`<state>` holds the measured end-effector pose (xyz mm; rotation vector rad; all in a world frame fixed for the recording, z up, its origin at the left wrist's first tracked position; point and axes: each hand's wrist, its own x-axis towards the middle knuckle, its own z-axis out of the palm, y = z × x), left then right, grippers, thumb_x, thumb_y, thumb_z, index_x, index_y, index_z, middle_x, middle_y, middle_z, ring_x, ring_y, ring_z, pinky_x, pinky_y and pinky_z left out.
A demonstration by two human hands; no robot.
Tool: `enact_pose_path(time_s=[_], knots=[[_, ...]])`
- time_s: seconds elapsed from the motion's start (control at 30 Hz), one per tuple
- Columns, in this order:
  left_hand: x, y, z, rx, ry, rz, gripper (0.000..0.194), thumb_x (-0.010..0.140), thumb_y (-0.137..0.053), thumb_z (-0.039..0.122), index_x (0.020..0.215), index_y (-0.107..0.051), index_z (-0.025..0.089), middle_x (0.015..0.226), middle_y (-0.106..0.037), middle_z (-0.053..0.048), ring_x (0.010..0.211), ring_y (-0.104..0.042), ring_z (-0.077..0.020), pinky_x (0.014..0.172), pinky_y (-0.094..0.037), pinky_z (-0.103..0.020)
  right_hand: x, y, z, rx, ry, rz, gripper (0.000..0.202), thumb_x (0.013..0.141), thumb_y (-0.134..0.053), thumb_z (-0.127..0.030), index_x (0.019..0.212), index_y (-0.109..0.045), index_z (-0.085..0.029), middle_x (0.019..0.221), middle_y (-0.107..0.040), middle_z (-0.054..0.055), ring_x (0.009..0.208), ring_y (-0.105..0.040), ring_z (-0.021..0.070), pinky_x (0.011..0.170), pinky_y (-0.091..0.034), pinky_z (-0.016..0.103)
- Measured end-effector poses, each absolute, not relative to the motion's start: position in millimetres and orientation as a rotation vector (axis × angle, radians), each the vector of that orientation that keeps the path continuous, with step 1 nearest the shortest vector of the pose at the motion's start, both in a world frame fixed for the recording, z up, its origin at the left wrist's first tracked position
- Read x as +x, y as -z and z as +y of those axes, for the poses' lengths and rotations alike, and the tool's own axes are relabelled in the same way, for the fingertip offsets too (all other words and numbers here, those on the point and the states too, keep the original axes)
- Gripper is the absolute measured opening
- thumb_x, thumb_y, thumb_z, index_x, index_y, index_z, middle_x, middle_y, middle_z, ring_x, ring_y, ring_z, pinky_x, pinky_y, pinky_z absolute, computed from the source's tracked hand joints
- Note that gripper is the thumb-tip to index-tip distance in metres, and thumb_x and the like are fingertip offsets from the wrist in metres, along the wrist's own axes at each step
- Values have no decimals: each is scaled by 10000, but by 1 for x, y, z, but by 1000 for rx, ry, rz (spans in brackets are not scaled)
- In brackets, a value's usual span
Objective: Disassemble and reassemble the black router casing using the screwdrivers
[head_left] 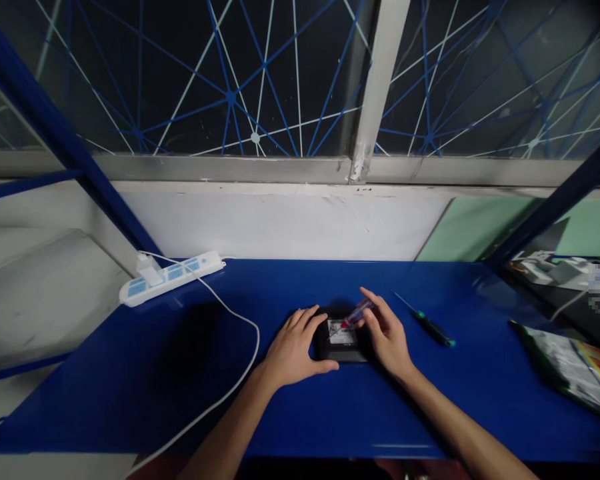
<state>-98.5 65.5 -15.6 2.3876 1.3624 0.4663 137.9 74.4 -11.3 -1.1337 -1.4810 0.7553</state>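
A black rectangular device with a pale label lies flat on the blue table, between both hands. My left hand rests against its left side, fingers spread, fingertips on its upper edge and thumb near its lower left corner. In my right hand is a small screwdriver with a clear purplish handle and a red collar, pinched by thumb and fingers. It leans over the label with its tip toward the label's left part; exact contact is too small to tell.
A green-and-black screwdriver lies right of my right hand. A white power strip sits at the back left, its white cable curving across the table. A shiny packet lies at the right edge.
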Motion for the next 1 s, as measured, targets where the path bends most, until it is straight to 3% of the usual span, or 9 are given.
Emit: enact_pose_path(time_s=[0.13,0.2,0.3,0.43,0.5,0.6,0.77,0.87,1.0], knots=[[-98,16,66,2405,-456,1373,924,727,-747,683,1474,-397,266,1598,-349,-102,1440,-338,-390,1157,-338,-577,139,13,74,-1013,-904,-1444,467,996,-494,-390,1458,-463,-330,1268,-623,62,841,-685,165,817,-572,362],[-98,16,66,2414,-450,1379,927,721,-758,675,1470,-405,257,1595,-355,-103,1440,-340,-382,1163,-336,-565,138,13,75,-1017,-914,-1434,482,989,-509,-393,1461,-458,-313,1255,-641,66,847,-684,169,826,-569,368],[-98,14,66,2412,-454,1378,921,721,-758,675,1468,-408,265,1594,-358,-99,1437,-345,-381,1158,-346,-565,137,14,76,-1101,-854,-1430,484,965,-559,-402,1431,-492,-291,1123,-687,50,768,-662,156,807,-559,354],[-97,10,65,2395,-449,1376,916,719,-758,674,1462,-414,265,1591,-360,-105,1430,-356,-389,1142,-363,-572,137,14,77,-1162,-667,-1460,392,904,-650,-417,1269,-628,-275,1076,-676,44,879,-651,188,852,-532,350],[-96,8,64,2392,-442,1377,912,720,-763,666,1458,-419,255,1590,-362,-111,1429,-359,-381,1145,-365,-559,137,12,77,-1164,-648,-1480,353,905,-643,-427,1219,-660,-268,1052,-670,44,844,-642,183,827,-533,344],[-96,8,65,2390,-428,1384,911,721,-761,667,1457,-422,249,1592,-360,-111,1434,-352,-380,1152,-355,-557,137,9,75,-1128,-789,-1472,397,961,-549,-428,1327,-597,-280,1055,-671,44,720,-632,149,765,-551,334],[-97,12,66,2396,-445,1378,917,722,-755,677,1462,-414,256,1595,-354,-108,1433,-351,-382,1155,-345,-566,138,10,74,-1035,-959,-1432,525,982,-515,-424,1481,-428,-286,1261,-651,72,814,-682,160,830,-568,356],[-98,14,65,2398,-464,1368,915,716,-755,684,1458,-417,268,1591,-362,-105,1430,-355,-383,1150,-349,-568,137,13,76,-1098,-921,-1437,549,971,-538,-425,1486,-420,-275,1181,-684,62,784,-675,156,820,-568,352],[-98,15,65,2394,-482,1364,916,712,-754,690,1459,-415,282,1586,-369,-99,1425,-362,-385,1140,-361,-570,136,14,77,-1183,-778,-1454,468,916,-626,-433,1343,-569,-249,994,-704,38,739,-653,163,768,-563,333]])
